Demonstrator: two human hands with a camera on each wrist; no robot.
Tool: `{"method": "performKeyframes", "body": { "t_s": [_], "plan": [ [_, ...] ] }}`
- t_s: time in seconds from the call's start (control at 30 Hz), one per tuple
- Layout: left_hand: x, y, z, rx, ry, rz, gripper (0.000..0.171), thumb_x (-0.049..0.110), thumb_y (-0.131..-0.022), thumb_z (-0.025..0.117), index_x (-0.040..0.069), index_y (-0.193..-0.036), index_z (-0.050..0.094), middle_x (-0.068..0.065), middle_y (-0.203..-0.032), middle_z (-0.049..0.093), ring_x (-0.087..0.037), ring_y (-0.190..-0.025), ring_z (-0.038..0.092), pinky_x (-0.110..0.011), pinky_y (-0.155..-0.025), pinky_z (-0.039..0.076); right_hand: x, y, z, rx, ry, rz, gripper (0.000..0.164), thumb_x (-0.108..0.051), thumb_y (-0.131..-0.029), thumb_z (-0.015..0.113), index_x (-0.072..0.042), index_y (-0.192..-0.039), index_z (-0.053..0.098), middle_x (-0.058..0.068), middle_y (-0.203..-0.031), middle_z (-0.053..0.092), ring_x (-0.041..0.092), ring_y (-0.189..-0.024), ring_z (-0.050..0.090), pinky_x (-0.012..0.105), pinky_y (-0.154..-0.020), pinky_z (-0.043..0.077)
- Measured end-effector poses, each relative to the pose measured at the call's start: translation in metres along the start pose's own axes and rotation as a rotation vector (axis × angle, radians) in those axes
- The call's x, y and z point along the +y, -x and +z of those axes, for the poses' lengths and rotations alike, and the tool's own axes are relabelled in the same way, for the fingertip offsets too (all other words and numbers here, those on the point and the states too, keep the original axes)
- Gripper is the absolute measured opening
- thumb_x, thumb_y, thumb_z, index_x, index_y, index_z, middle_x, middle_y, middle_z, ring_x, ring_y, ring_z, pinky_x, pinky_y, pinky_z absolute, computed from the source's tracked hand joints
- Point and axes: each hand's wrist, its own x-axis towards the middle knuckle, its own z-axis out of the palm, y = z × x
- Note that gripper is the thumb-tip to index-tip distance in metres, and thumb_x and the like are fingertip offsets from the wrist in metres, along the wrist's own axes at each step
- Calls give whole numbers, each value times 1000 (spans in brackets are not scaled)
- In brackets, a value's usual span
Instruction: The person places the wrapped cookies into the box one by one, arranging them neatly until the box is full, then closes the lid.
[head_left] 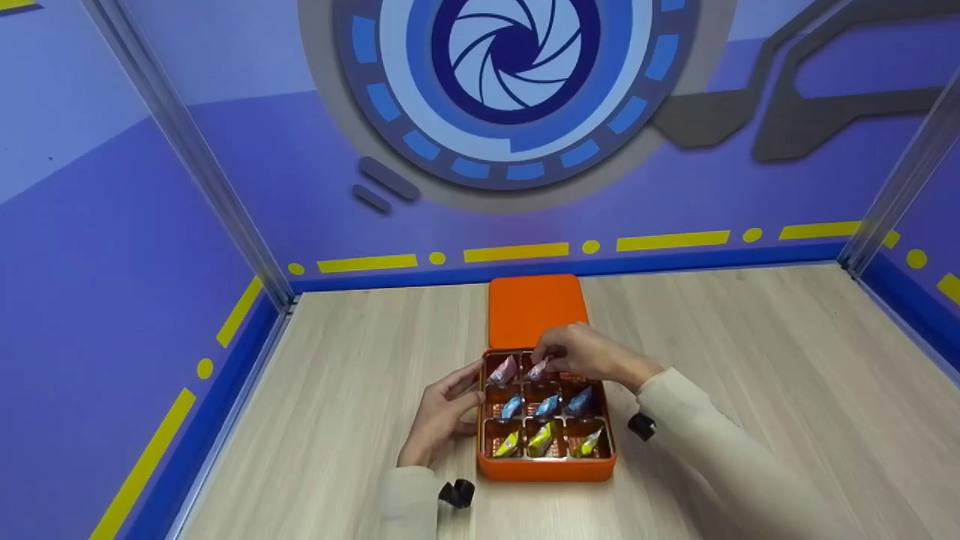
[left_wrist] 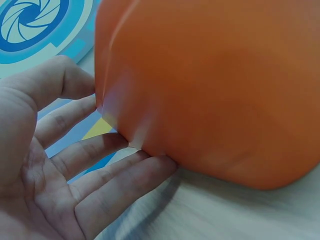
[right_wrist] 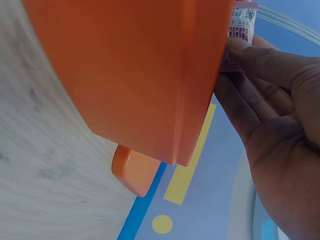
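Observation:
An orange box (head_left: 546, 471) holds a divided tray with small wrapped candies in its compartments. My right hand (head_left: 589, 352) pinches a pinkish wrapped candy (head_left: 538, 370) at the back middle compartment; printed text shows on its wrapper (right_wrist: 242, 24) in the right wrist view. A pink candy (head_left: 503, 370) lies in the back left compartment. Blue candies (head_left: 547, 406) fill the middle row, yellow ones (head_left: 540, 439) the front row. The back right compartment is partly hidden by my right hand. My left hand (head_left: 442, 412) touches the box's left side, its fingers extended against the wall (left_wrist: 210, 90).
Directly behind the box lies an orange lid (head_left: 536, 311), flat on the wooden table (head_left: 360, 360). Blue-purple printed panels (head_left: 247, 150) with metal corner posts enclose the table at the back and sides.

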Motion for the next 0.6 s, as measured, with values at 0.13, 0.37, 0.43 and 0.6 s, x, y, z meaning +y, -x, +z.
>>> {"method": "performKeyframes", "body": {
  "t_s": [0.13, 0.37, 0.43, 0.6],
  "plan": [
    [0, 0, 0, 2, 5, -6, 59, 4, -97, 69, 10, -154, 58, -16, -155, 56, -34, -137, 58, -49, -75, 65, -1, -1, 2, -11, 0, 11, 17, 4, -95, 77, -7, -108, 80, 1, -105, 77, 22, -100, 72, 42, -91, 62],
    [-1, 0, 0, 6, 14, -11, 58, 4, -97, 70, 10, -153, 59, -17, -155, 55, -34, -134, 60, -49, -74, 65, -1, -1, 3, -3, -10, 6, 19, 7, -93, 77, -7, -107, 80, 0, -104, 77, 21, -98, 72, 40, -89, 62],
    [-1, 0, 0, 3, 13, -8, 58, 4, -97, 70, 10, -154, 59, -16, -155, 55, -34, -135, 60, -49, -74, 65, -1, -1, 4, -3, -15, 5, 20, 7, -93, 77, -7, -106, 80, 0, -104, 76, 21, -98, 72, 40, -89, 62],
    [-2, 0, -1, -16, -20, 46, 57, 4, -98, 69, 7, -153, 58, -18, -154, 56, -36, -141, 53, -42, -85, 64, -1, 0, 5, 6, 5, -12, 20, 7, -93, 77, -8, -105, 80, 1, -102, 76, 21, -96, 72, 43, -88, 62]
  ]
}}
